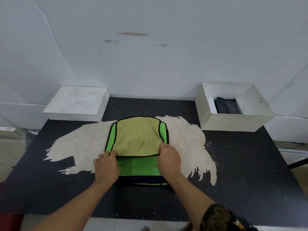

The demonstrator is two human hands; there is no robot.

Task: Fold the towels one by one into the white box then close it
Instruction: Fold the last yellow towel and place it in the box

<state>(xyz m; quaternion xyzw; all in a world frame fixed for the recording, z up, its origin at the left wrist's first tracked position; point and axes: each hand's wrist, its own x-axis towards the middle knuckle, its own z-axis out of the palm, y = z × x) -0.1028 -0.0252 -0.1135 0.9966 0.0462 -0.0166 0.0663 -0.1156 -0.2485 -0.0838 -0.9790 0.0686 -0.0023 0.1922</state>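
Observation:
A stack of towels lies in the middle of the dark table. On top is an olive-yellow towel [138,137] with black trim, folded over; under it is a bright green towel [138,167], with more towels below. My left hand [106,165] pinches the yellow towel's near left corner. My right hand [169,158] pinches its near right corner. The open white box [233,120] stands at the back right, with dark folded towels [227,105] inside. Its white lid [76,102] lies upside up at the back left.
The dark table [241,172] has a large worn beige patch around the stack. A white wall runs right behind the box and lid. The table's near edge is just below my forearms, with tiled floor beyond it.

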